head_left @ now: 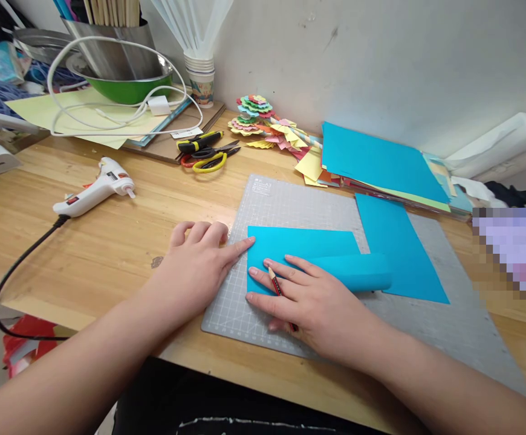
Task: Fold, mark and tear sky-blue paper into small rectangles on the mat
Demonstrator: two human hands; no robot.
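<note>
A folded sheet of bright blue paper [306, 248] lies on a grey cutting mat [290, 205], its near part curled over into a roll [358, 272]. My left hand [199, 263] rests at the mat's left edge, index finger stretched out onto the paper's left corner, other fingers curled. My right hand [311, 299] lies flat on the paper's near left part, fingers spread, with a red pencil [275, 283] held between two fingers. A second blue sheet [399, 248] lies on the mat to the right.
A white glue gun [95, 192] with a black cord lies on the wooden table at left. Scissors [208, 158] and a utility knife [198, 142] lie behind the mat. A stack of coloured paper [381, 160] and paper flowers [254, 113] sit by the wall. A green bowl [122, 84] stands back left.
</note>
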